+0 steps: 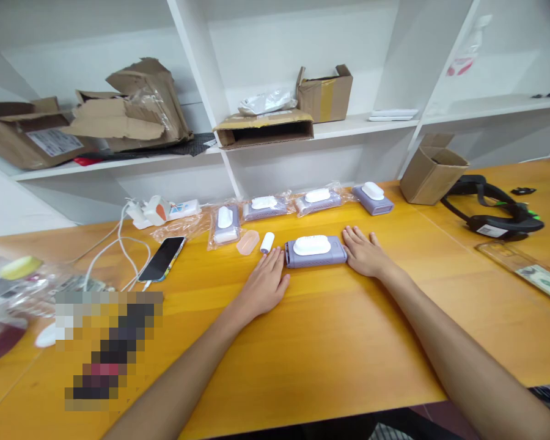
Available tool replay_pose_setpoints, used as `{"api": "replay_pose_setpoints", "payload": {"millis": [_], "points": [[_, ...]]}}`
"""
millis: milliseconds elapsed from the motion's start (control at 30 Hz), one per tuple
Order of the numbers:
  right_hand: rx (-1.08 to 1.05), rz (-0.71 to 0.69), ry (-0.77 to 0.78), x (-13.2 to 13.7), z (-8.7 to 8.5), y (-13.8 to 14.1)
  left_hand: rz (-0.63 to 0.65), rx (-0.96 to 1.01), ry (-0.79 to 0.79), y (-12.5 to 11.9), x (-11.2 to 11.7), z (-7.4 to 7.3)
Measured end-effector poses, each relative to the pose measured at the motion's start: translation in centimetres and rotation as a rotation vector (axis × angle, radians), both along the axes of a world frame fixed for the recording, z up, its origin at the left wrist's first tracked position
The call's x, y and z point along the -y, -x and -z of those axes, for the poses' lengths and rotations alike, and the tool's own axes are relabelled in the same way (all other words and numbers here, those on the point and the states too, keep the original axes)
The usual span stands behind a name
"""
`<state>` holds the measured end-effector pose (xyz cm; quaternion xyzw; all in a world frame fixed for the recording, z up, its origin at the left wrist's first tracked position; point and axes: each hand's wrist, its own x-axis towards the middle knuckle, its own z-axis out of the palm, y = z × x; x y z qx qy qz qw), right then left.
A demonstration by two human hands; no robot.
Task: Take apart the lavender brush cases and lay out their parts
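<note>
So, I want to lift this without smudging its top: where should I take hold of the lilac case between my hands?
Grip the lilac case by its two short ends, coming in from the sides with your left hand and right hand, which lie beside them. It sits flat, and an end grip leaves the white oval top untouched.

From my remote feed, a chunky pixelated blur patch [110, 345] hides whatever's sitting lower left, no clue what. The clear plastic bag with a yellow-green cap [13, 284] gets chopped by the left edge, the clear ruler-like strip [527, 272] by the right edge, the person's left forearm [174, 379] and right forearm [476, 360] by the bottom. Tiny black bits [547, 95] on the far-right white shelf [486, 105]? Too small to tell.
</note>
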<state>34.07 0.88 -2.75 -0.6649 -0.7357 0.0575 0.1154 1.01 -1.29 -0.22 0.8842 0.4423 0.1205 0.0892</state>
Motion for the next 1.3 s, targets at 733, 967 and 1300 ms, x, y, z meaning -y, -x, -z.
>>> {"api": "replay_pose_setpoints", "payload": {"millis": [733, 967, 1300], "points": [[-0.17, -0.21, -0.051, 1.1, -1.6, 1.3, 0.007, 0.472, 0.067, 0.2, -0.8, -1.7], [-0.457, -0.204, -0.131, 1.1, -2.3, 1.9, -0.103, 0.896, 0.388, -0.2, -1.2, -1.0], [-1.397, -0.118, 0.304, 2.6, -3.9, 3.8, -0.319, 1.392, 0.764, -1.7, -0.3, -1.5]]}}
